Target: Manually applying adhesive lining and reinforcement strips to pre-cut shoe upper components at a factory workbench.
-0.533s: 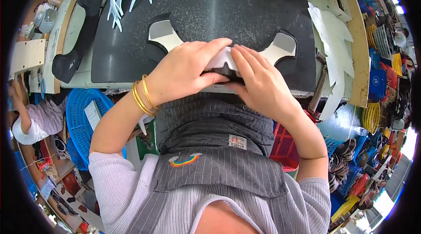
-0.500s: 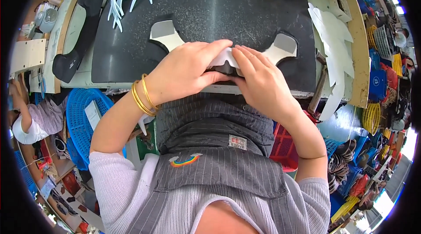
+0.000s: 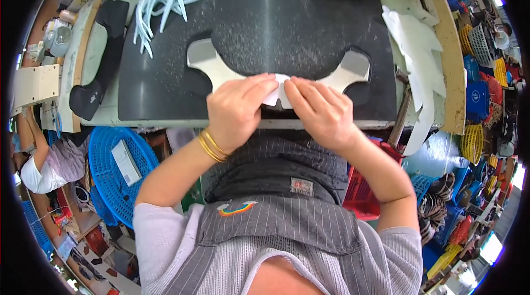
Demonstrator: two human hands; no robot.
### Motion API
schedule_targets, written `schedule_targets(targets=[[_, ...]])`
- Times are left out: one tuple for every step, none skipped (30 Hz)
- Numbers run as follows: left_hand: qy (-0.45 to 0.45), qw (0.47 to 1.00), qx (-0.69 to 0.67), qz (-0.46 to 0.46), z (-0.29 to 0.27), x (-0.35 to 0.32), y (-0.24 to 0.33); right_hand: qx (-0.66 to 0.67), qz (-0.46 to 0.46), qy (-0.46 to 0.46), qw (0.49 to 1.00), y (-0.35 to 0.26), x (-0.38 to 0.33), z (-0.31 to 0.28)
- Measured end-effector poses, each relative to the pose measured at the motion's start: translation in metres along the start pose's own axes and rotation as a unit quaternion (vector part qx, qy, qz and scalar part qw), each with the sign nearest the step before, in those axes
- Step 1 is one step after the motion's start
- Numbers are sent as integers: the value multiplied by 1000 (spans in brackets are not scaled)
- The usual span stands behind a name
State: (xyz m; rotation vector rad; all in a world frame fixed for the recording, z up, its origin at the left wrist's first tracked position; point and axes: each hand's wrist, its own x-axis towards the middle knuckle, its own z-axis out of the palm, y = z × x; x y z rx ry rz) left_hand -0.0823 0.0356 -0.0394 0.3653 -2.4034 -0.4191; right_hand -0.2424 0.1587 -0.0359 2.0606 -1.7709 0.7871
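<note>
Left hand [image 3: 237, 110] and right hand [image 3: 320, 111], fingers held close together and flat, press a small white patch [image 3: 277, 94] onto the middle of the pale grey, winged, flat cut piece [image 3: 221, 71] lying on the black speckled mat [image 3: 287, 24] at the table's near edge. Step in hand, as judged: smoothing the patch down. Next move calls for even pressure outward along the wings. White strips [image 3: 160, 2] lie beyond the piece's left wing.

white plastic strips [image 3: 160, 2] on black mat [image 3: 298, 24], blue basket [image 3: 118, 176], red crate [image 3: 364, 193]
</note>
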Motion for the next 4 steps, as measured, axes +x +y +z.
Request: schedule_targets(targets=[[-29, 999, -9, 15, -7, 1, -3, -2, -22, -20, 1000, 2, 0, -3], [-86, 994, -37, 60, -11, 4, -14, -6, -44, -39, 998, 3, -2, -3], [-128, 989, -35, 67, -16, 1, -15, -12, -59, -48, 997, 2, -9, -1], [-166, 983, -31, 75, -21, 4, -15, -27, -63, -75, 995, 2, -8, -4]])
